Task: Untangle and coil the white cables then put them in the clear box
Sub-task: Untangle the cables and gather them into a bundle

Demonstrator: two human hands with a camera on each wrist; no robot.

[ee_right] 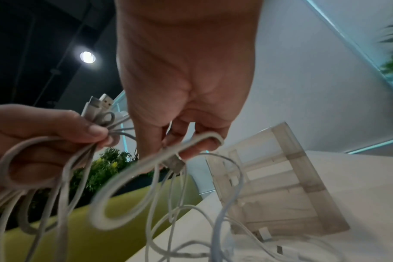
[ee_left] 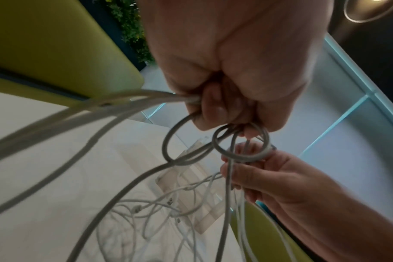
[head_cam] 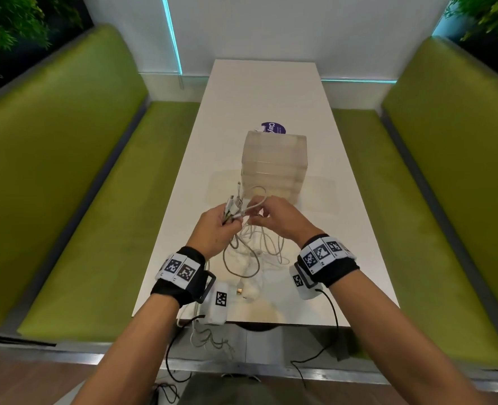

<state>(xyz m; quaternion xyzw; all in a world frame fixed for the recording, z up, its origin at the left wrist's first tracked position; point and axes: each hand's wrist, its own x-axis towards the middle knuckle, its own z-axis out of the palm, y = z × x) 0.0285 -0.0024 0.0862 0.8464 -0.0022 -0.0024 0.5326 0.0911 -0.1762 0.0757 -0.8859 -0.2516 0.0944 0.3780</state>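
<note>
A tangle of white cables lies on the white table and rises to both hands. My left hand grips a bundle of cable ends, with USB plugs sticking out above its fingers. My right hand pinches a loop of thick white cable just right of the left hand. Both hands are held above the table, in front of the clear box, which stands behind them with nothing visible inside. The same box shows in the right wrist view.
Green benches flank the narrow table on both sides. A purple round sticker lies behind the box. A cable plug rests near the front edge, and some strands hang over it. Flat clear panels lie beside the box.
</note>
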